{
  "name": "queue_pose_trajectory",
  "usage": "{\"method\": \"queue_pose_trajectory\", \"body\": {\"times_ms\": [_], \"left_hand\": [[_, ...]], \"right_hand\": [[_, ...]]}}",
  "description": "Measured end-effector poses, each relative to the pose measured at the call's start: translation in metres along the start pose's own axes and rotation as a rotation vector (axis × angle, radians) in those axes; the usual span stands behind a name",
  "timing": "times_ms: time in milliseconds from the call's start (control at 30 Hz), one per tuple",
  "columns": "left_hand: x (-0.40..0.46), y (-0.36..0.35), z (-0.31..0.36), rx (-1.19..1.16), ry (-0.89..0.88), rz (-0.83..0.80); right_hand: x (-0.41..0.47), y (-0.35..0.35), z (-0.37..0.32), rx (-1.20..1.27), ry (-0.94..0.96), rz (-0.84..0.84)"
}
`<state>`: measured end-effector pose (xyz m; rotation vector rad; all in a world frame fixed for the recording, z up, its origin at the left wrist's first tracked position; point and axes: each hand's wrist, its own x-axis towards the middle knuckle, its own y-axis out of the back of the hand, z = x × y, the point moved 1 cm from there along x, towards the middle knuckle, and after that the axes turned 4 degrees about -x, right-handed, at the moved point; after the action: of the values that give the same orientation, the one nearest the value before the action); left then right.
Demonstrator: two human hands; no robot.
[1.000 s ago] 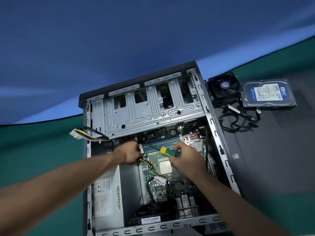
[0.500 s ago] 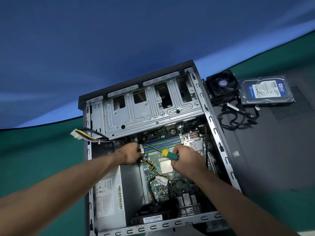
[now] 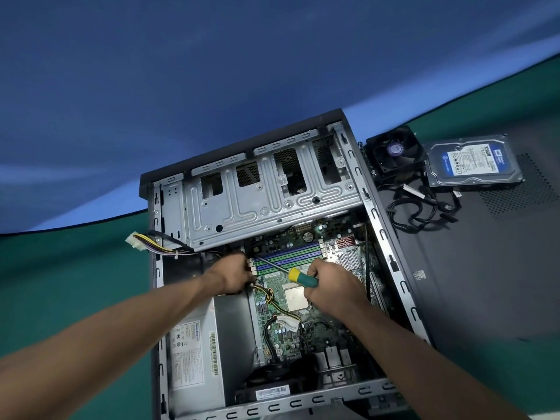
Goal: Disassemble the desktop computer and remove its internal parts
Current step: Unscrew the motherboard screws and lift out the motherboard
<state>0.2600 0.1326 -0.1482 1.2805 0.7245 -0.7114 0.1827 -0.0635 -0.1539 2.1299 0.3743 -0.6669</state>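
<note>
The open computer case [image 3: 391, 253] lies on the green counter [image 3: 75, 283], motherboard [image 3: 288, 301] between both hands. The right hand [image 3: 328, 286] grips a screwdriver [image 3: 298, 275] — its tip beside the left hand [image 3: 231, 275], curled at the board's edge; what it holds is hidden. Beyond the right hand sit a fan [image 3: 395, 153] and hard drive [image 3: 472, 160].

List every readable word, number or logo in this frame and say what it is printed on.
"320GB": on the hard drive label, beside the fan.
"WD" logo: same label, in its corner; the fine print below is too small to read.
Power supply sticker: text and barcode too blurred to read.
Barcode sticker at the case's near edge: unreadable.
Small sticker on the side panel: unreadable.
</note>
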Motion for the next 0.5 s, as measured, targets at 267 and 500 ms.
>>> {"method": "queue_pose_trajectory", "body": {"times_ms": [267,500], "left_hand": [[-0.0009,0.0011,0.0056,-0.055,0.026,-0.014],[-0.0016,0.0007,0.0067,0.003,0.035,0.0]], "right_hand": [[-0.0004,-0.0016,0.0,0.026,-0.006,0.016],[-0.001,-0.003,0.0003,0.019,-0.008,0.029]]}}
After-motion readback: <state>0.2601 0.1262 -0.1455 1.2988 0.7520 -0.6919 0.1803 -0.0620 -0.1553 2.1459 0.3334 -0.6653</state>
